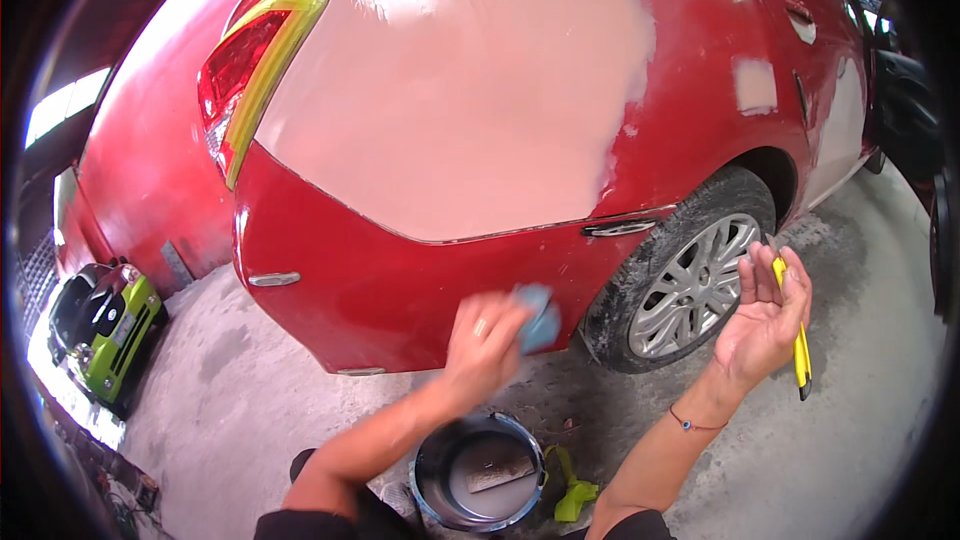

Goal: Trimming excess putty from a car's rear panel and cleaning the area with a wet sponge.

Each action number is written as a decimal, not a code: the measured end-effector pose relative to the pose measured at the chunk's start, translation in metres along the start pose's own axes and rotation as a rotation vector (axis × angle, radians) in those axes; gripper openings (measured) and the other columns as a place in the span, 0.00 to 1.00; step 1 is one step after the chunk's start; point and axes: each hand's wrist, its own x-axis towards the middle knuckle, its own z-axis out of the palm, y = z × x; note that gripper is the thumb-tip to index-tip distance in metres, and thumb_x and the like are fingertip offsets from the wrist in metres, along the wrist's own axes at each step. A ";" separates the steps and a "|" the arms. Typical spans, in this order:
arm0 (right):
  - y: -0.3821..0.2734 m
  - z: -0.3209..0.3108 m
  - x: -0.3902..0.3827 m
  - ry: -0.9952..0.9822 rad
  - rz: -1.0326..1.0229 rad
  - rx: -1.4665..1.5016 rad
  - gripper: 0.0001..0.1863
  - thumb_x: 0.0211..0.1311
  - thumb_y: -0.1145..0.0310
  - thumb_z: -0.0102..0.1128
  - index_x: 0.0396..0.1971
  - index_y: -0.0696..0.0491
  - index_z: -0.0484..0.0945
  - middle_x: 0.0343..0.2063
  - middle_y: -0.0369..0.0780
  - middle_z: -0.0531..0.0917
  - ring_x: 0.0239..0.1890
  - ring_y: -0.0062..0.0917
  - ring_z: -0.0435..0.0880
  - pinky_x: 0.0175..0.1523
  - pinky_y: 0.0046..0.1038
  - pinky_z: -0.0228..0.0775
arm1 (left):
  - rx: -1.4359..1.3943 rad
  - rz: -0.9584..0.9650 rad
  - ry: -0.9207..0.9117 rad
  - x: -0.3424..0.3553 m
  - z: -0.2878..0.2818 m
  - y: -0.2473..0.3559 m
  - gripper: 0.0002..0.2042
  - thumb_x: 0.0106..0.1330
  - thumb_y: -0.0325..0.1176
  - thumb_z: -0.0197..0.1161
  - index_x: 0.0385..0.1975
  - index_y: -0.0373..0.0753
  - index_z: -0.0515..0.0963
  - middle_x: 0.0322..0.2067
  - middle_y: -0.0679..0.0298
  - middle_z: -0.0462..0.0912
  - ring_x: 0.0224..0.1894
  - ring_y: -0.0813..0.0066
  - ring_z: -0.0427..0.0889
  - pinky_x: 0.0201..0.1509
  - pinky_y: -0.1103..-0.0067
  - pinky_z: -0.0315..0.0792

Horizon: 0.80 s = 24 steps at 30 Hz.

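Left hand (485, 340) nearer bumper (400, 290), fingers closed on cloth (541, 320) at their right | right hand (762, 325) loosely holds yellow tool (802, 362), steep in view

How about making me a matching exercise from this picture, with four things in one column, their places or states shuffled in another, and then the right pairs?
Things:
1. Left hand
2. Bucket
3. Tail light
4. Right hand

Places and states:
A. Bordered by yellow-green tape
B. Holding a slim yellow tool
C. Holding a blue thing, blurred
D. Standing on the floor, at the bottom of the picture

Right pairs: 1-C, 2-D, 3-A, 4-B
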 end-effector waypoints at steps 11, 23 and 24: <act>-0.007 0.011 -0.002 -0.039 0.112 0.074 0.15 0.70 0.68 0.53 0.48 0.62 0.79 0.39 0.49 0.88 0.44 0.34 0.90 0.50 0.33 0.85 | -0.274 -0.560 -1.679 -0.546 0.094 0.015 0.14 0.61 0.32 0.59 0.44 0.39 0.86 0.41 0.52 0.89 0.43 0.48 0.89 0.48 0.58 0.82; -0.019 -0.036 0.027 -0.008 0.088 0.051 0.16 0.70 0.67 0.53 0.50 0.62 0.79 0.39 0.49 0.88 0.45 0.33 0.90 0.50 0.30 0.85 | -0.692 -0.666 -1.858 -0.244 -0.003 -0.020 0.25 0.67 0.39 0.66 0.63 0.38 0.75 0.59 0.54 0.80 0.62 0.61 0.76 0.61 0.62 0.75; -0.017 -0.038 0.030 0.017 0.089 0.039 0.17 0.70 0.67 0.53 0.51 0.62 0.78 0.39 0.49 0.88 0.45 0.33 0.90 0.50 0.30 0.85 | -0.579 -0.624 -1.753 -0.181 -0.018 -0.027 0.23 0.69 0.38 0.65 0.62 0.38 0.76 0.57 0.54 0.81 0.59 0.60 0.78 0.61 0.64 0.75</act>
